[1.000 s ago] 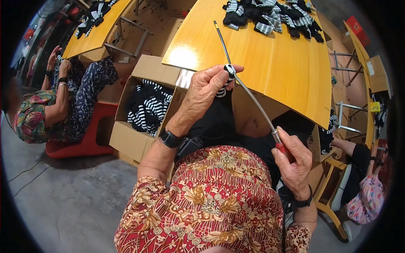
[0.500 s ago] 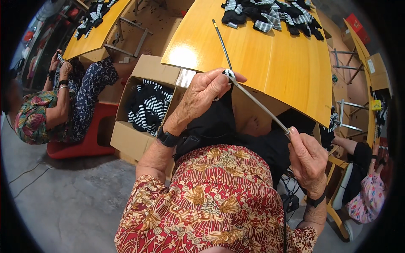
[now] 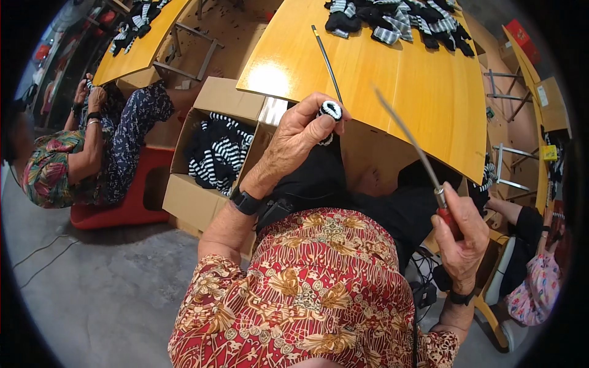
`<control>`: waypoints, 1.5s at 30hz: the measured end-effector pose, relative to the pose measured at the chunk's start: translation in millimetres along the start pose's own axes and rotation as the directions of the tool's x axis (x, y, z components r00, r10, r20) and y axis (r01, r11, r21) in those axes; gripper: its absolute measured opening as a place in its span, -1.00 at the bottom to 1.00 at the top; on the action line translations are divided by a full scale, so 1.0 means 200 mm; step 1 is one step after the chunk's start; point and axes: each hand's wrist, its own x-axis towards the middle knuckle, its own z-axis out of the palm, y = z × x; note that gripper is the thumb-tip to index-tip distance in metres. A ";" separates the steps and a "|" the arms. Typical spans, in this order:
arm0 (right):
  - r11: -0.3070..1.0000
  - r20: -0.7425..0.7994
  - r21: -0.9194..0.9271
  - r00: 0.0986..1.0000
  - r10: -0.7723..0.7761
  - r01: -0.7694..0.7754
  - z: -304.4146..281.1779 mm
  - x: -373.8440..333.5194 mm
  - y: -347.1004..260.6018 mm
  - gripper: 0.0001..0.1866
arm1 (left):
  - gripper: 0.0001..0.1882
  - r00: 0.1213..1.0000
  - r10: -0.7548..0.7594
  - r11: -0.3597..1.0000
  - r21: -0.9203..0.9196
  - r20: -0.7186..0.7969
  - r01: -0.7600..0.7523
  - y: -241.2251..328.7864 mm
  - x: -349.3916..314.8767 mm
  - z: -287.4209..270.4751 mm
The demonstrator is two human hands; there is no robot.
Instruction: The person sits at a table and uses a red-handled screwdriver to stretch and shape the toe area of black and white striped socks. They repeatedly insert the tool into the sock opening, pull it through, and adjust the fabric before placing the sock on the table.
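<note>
My left hand (image 3: pixel 300 127) is closed around a small black-and-white knitted tube (image 3: pixel 331 110), its round white-edged opening facing up. Most of the knit is hidden in my fingers. In my right hand (image 3: pixel 460 236) is a long thin metal rod with a red handle, looking like a screwdriver (image 3: pixel 408 136). Its tip points up and left over the table, apart from the knit. A dark rod with a yellow band (image 3: pixel 326 61) runs over the table toward my left hand; its lower end is hidden behind that hand.
Black, grey and white striped knits lie in a pile (image 3: pixel 392 21) at the far side of the yellow table (image 3: pixel 368 80). An open cardboard box (image 3: pixel 199 199) left of me holds more striped knits. One person (image 3: pixel 67 156) sits at the left, another (image 3: pixel 534 285) at the right.
The screwdriver-like rod has come out of the knitted tube and swung up to the right. The tube's opening has turned upward, and the red handle now shows in my right hand.
</note>
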 end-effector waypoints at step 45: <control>0.985 -0.036 0.168 0.999 -0.019 0.025 0.09 -0.12 0.04 -0.52 | -0.69 0.873 -0.483 0.120 -0.993 -0.063 -0.006 0.02 0.28 0.19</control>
